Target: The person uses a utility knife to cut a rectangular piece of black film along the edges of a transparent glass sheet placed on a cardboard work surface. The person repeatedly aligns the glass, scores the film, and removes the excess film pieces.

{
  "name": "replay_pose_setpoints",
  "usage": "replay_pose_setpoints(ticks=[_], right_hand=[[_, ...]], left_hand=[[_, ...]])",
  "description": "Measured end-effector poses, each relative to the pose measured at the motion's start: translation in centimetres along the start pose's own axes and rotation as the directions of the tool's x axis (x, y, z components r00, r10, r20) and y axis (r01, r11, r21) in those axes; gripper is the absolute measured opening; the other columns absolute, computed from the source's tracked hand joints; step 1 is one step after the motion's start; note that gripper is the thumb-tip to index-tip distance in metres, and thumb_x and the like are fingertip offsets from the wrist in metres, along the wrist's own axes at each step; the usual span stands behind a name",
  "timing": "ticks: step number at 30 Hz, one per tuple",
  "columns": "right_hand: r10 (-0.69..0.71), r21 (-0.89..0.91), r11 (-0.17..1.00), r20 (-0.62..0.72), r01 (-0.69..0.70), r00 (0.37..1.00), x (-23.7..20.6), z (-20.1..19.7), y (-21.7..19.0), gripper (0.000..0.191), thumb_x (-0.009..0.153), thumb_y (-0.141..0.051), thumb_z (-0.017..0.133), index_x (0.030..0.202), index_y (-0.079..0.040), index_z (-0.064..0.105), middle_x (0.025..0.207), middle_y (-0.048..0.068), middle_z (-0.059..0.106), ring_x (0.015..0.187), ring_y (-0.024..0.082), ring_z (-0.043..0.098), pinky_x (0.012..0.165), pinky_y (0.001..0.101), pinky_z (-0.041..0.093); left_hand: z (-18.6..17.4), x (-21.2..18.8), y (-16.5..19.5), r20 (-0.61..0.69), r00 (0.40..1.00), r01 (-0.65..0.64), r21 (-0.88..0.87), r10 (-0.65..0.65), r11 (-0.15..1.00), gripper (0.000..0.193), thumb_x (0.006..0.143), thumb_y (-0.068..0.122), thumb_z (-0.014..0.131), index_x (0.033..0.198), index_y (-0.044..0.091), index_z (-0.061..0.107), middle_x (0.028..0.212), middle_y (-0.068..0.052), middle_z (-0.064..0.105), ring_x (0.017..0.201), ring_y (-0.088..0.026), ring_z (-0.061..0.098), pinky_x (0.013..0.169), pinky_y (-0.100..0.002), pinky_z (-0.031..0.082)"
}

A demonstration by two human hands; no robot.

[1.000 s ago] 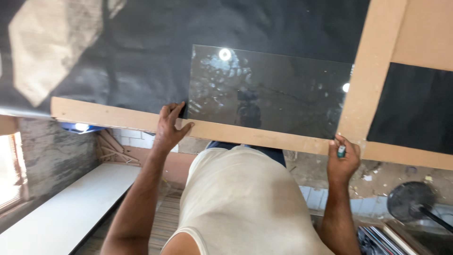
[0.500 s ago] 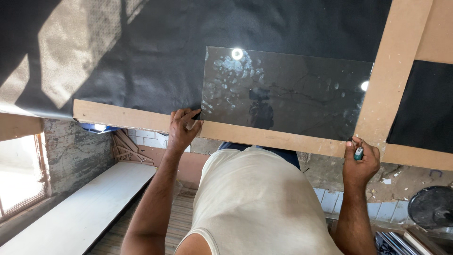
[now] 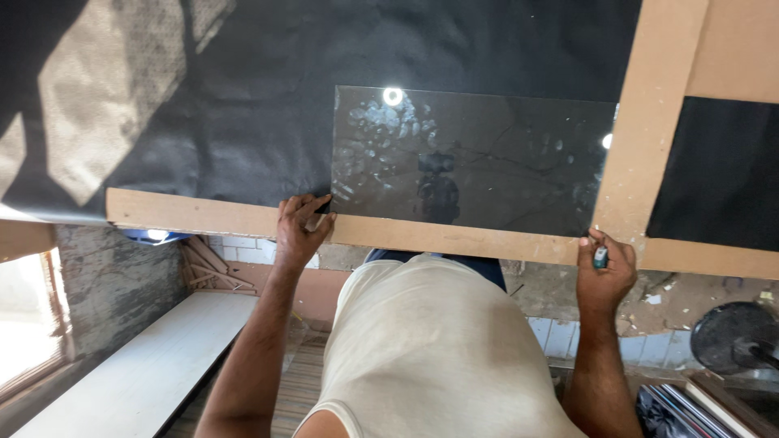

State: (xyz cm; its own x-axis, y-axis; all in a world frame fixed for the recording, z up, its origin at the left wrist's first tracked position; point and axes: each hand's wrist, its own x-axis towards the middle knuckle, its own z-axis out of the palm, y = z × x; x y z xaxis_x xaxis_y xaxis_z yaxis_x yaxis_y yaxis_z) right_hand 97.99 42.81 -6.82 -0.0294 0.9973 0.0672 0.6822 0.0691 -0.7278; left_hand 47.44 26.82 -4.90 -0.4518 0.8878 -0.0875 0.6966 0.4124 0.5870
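Black sheet point(image 3: 243, 105) covers the table — sunlit patch at its left end. Wooden strip point(image 3: 195, 212) runs along the near edge; a second strip point(image 3: 641, 138) crosses it upright near the right end. Another black panel point(image 3: 722, 174) fills the far right corner. Below the near edge: white board point(image 3: 138, 365) lying on the floor at left, rough grey wall point(image 3: 114, 288) behind it, thin wooden sticks point(image 3: 207, 268) leaning by a tiled wall point(image 3: 235, 243). Lower right — a round dark fan point(image 3: 734, 337), debris on the ground.
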Motion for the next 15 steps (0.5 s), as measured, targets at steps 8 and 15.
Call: replay_pose_setpoints(ticks=[8,15], right_hand=[[0.031,0.025,0.999,-0.045,-0.029,0.999,1.6,-1.1,0.8,0.024,0.094,-0.007,0.077,0.117,-0.002,0.075,0.1,0.007,0.062,0.087,0.015,0.061,0.077,0.0282,0.05],[0.06,-0.02,0.998,-0.073,-0.062,0.995,2.2,-2.3,-0.9,0.025,0.09,-0.008,0.079,0.115,-0.006,0.076,0.094,0.009,0.065,0.083,0.019,0.065,0.076,0.03,0.053]], left_hand=[[1.3,-1.2,-0.3,-0.04,0.993,-0.115,0.022,0.115,0.993,0.041,0.086,0.023,0.086,0.125,0.013,0.077,0.117,-0.011,0.068,0.112,-0.03,0.06,0.1,-0.044,0.049],[2.5,-2.5,-2.4,-0.022,0.987,-0.152,0.157,0.158,0.976,0.034,0.098,0.031,0.082,0.127,0.016,0.078,0.108,-0.006,0.067,0.102,-0.02,0.06,0.098,-0.035,0.045]])
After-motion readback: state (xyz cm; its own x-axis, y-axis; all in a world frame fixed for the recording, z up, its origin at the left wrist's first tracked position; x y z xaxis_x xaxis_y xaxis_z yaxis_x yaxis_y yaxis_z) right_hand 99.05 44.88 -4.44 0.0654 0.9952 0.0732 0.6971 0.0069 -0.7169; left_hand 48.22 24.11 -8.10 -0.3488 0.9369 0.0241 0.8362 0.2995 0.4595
